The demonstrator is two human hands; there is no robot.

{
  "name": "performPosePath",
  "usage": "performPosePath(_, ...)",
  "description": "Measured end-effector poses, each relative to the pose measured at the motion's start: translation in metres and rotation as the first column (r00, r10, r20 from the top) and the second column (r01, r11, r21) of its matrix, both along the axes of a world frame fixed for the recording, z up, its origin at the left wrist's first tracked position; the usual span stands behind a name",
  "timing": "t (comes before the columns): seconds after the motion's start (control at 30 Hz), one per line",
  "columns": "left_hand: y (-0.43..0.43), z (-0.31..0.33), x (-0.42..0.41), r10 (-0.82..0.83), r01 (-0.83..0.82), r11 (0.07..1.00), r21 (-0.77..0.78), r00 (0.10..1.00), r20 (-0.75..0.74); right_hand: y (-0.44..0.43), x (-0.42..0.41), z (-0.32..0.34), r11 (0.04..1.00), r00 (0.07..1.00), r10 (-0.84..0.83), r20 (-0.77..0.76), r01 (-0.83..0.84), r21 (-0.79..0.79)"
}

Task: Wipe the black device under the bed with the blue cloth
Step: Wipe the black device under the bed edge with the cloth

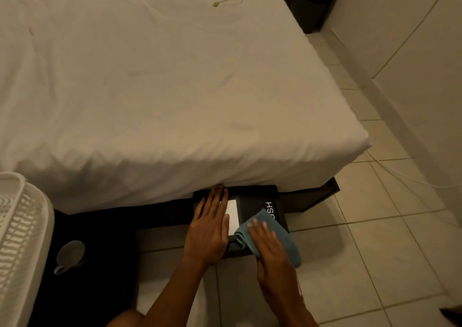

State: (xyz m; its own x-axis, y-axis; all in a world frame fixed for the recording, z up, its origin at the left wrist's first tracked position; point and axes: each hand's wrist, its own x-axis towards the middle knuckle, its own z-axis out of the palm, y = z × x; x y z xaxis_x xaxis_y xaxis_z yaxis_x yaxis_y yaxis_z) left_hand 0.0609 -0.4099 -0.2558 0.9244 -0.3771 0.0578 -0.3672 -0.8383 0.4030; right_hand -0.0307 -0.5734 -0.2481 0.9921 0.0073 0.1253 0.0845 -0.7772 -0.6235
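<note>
A black device (252, 198) with a white panel and white lettering sticks out from under the foot of the bed (150, 89) onto the tiled floor. My left hand (210, 229) lies flat on its left part, fingers spread toward the mattress edge. My right hand (268, 244) presses the folded blue cloth (280, 229) onto the device's near right corner, covering part of the lettering. The rest of the device is hidden beneath the mattress.
A white slatted basket (20, 239) stands at the left edge. A cup (70, 253) sits on a dark mat (100, 264) beside it. A white cable (400, 176) runs across the tiles at right, near the wall. A dark bed frame corner (330, 189) juts out.
</note>
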Motion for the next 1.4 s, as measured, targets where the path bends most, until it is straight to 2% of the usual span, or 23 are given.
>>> performPosePath(0.07, -0.001, -0.002, 0.001, 0.009, -0.009, 1.0, -0.009, 1.0, -0.001, 0.004, -0.009, -0.007, 0.997, 0.998, 0.052, 0.023, -0.051, -0.049)
performPosePath(0.23, -0.002, -0.002, 0.003, 0.002, -0.001, 1.0, -0.012, 1.0, 0.027, 0.004, 0.071, 0.009, 0.995, 0.996, -0.093, 0.015, 0.093, 0.029)
performPosePath(0.43, -0.001, -0.003, 0.002, -0.002, 0.002, 1.0, -0.013, 1.0, 0.011, 0.002, 0.016, 0.005, 0.999, 1.0, -0.001, -0.027, 0.002, 0.036)
performPosePath(0.6, -0.001, -0.008, 0.004, 0.003, -0.002, 1.0, -0.017, 1.0, 0.027, 0.002, 0.075, 0.014, 0.998, 0.999, 0.043, -0.009, -0.042, 0.052)
performPosePath(0.77, -0.001, -0.006, 0.003, -0.01, 0.01, 1.0, -0.009, 1.0, 0.0, -0.008, 0.04, 0.022, 0.992, 0.993, 0.116, -0.033, -0.114, 0.051)
performPosePath(0.87, -0.001, -0.003, 0.003, -0.003, 0.003, 1.0, -0.009, 1.0, 0.005, -0.013, 0.052, 0.023, 0.986, 0.986, 0.164, -0.008, -0.164, 0.002)
performPosePath(0.97, -0.001, -0.003, 0.004, -0.014, 0.014, 1.0, -0.005, 1.0, 0.026, -0.013, 0.088, 0.026, 0.979, 0.98, 0.189, -0.062, -0.193, -0.067)
performPosePath(1.13, 0.001, -0.005, 0.003, -0.022, 0.022, 1.0, -0.006, 1.0, -0.015, -0.038, 0.048, 0.035, 0.923, 0.933, 0.338, -0.122, -0.354, -0.151)
performPosePath(1.23, 0.001, -0.003, 0.004, -0.025, 0.024, 0.999, -0.023, 1.0, -0.012, -0.046, 0.065, 0.035, 0.87, 0.895, 0.434, -0.101, -0.445, -0.212)
performPosePath(1.33, 0.001, -0.002, 0.004, -0.029, 0.03, 0.999, -0.015, 0.999, 0.022, -0.045, 0.093, 0.034, 0.845, 0.884, 0.453, -0.11, -0.466, -0.264)
performPosePath(1.4, 0.0, -0.001, 0.004, -0.033, 0.033, 0.999, -0.022, 0.999, 0.021, -0.051, 0.078, 0.036, 0.834, 0.875, 0.46, -0.153, -0.485, -0.262)
